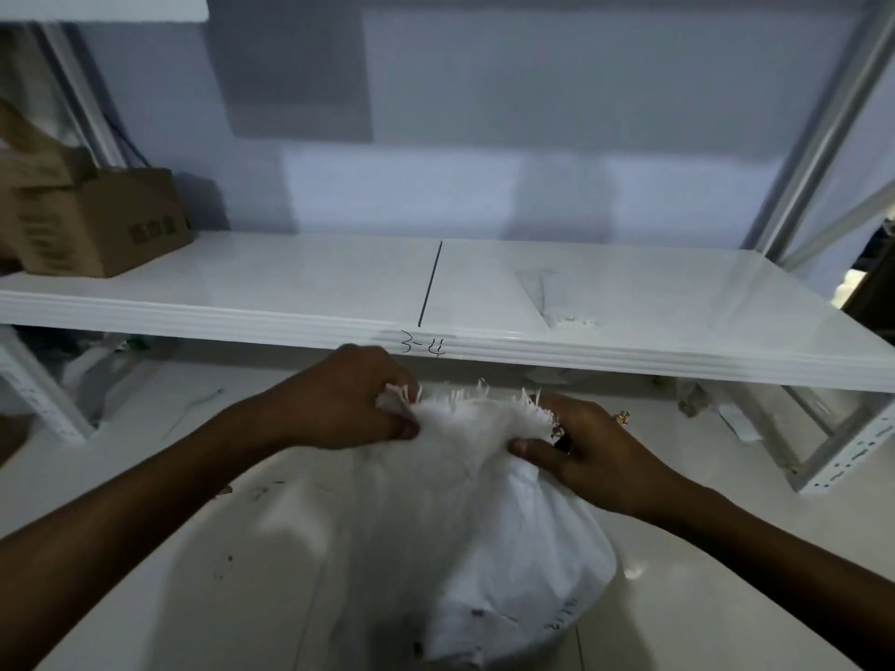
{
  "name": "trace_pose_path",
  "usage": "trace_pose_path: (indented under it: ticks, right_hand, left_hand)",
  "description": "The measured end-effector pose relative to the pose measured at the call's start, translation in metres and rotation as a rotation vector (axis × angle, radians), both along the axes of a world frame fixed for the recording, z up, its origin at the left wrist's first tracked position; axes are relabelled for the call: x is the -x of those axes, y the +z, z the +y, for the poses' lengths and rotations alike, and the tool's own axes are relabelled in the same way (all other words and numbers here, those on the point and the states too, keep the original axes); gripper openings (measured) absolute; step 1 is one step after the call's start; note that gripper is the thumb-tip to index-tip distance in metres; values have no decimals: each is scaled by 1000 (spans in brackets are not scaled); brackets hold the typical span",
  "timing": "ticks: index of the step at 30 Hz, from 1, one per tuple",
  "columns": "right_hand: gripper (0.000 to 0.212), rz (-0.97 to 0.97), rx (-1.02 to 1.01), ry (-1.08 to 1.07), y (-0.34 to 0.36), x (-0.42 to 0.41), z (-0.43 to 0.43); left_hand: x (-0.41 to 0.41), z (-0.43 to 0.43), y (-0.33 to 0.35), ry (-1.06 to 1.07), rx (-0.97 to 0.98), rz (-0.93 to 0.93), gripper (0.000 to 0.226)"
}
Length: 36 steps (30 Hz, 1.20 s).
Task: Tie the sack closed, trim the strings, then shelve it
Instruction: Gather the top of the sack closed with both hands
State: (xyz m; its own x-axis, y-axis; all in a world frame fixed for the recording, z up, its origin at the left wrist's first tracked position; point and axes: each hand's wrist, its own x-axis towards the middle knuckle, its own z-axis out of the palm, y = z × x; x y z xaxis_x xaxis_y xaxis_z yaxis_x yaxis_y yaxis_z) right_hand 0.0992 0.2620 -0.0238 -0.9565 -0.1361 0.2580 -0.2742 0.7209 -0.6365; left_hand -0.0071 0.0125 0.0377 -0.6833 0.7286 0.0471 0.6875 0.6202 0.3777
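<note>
A white woven sack hangs full and bulging below the shelf edge, its frayed top pulled taut between my hands. My left hand grips the left corner of the sack's mouth. My right hand grips the right corner, with a small dark object pinched against the fabric; I cannot tell what it is. Loose white threads stick up along the sack's top edge. The white shelf lies just beyond the hands, marked "3-4" on its front lip. No tied string is visible.
A brown cardboard box sits at the shelf's far left. White powder is spilled on the right shelf panel. Slotted metal uprights stand at both sides. The pale tiled floor shows below, with small debris under the shelf.
</note>
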Motion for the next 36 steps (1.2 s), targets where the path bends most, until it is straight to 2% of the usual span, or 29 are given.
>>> trace_pose_path:
  ticks: [5, 8, 11, 14, 16, 20, 23, 25, 28, 30, 33, 36]
  right_hand:
    - [9, 37, 16, -87, 13, 14, 5]
    - [11, 42, -42, -115, 14, 22, 8]
    - [33, 22, -88, -122, 8, 21, 17]
    - [51, -10, -59, -130, 7, 19, 29]
    - [55, -38, -64, -169, 8, 20, 36]
    - [49, -94, -9, -223, 3, 24, 40]
    - [51, -210, 199, -174, -4, 23, 38]
    - [49, -204, 240, -156, -9, 23, 38]
    - [27, -120, 181, -190, -11, 24, 44]
    - [20, -109, 176, -207, -9, 24, 46]
    - [36, -156, 253, -201, -8, 26, 39]
    - [29, -186, 219, -159, -6, 23, 27]
  left_hand:
    - [22, 9, 11, 178, -221, 5, 15]
    - [34, 8, 8, 191, -271, 8, 17]
    - [45, 2, -7, 218, -303, 56, 20]
    - [50, -7, -22, 234, -368, 73, 11]
    - [53, -13, -30, 278, -422, 68, 11]
    - [57, -24, -43, 322, -533, -39, 24]
    - [53, -26, -54, 353, -594, -254, 47]
    - [53, -28, -61, 400, -620, -372, 54]
    - [59, -34, -67, 442, -630, -412, 38]
    - [60, -36, -69, 442, -640, -397, 43]
    - [62, -30, -72, 429, -661, -400, 31]
    - [58, -23, -72, 430, -650, -367, 17]
